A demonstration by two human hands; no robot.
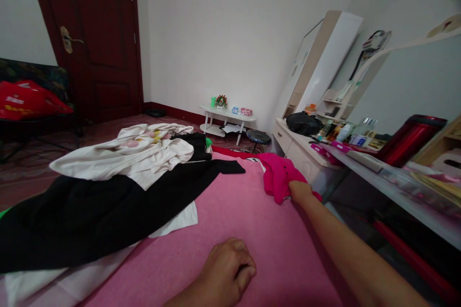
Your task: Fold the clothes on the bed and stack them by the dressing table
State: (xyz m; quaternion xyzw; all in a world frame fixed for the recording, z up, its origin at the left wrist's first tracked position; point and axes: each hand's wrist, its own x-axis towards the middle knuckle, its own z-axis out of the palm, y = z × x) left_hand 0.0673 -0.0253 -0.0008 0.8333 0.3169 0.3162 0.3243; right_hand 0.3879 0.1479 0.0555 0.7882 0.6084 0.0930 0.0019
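My right hand (pixel 300 193) reaches out to the far right side of the pink bedding, its fingers closed on a bright pink garment (pixel 277 172). The garment lies bunched near the edge, and its exact kind is unclear. Close to me, my left hand (pixel 228 268) rests on the pink bedding (pixel 223 201), fingers curled in with nothing visible in them. To the left lies a black garment (pixel 108 216) with one narrow end pointing right. A white printed garment (pixel 133 148) is heaped partly over it, and white cloth (pixel 182 220) shows from underneath.
Along the right stand a white dresser (pixel 302 148) with bottles and a black bag (pixel 304 123), and a shelf holding a red cylinder (pixel 410 141). Beyond the bedding are a round stool (pixel 258 136) and a low white table (pixel 226 114). A red bag (pixel 32 100) sits on a chair at left.
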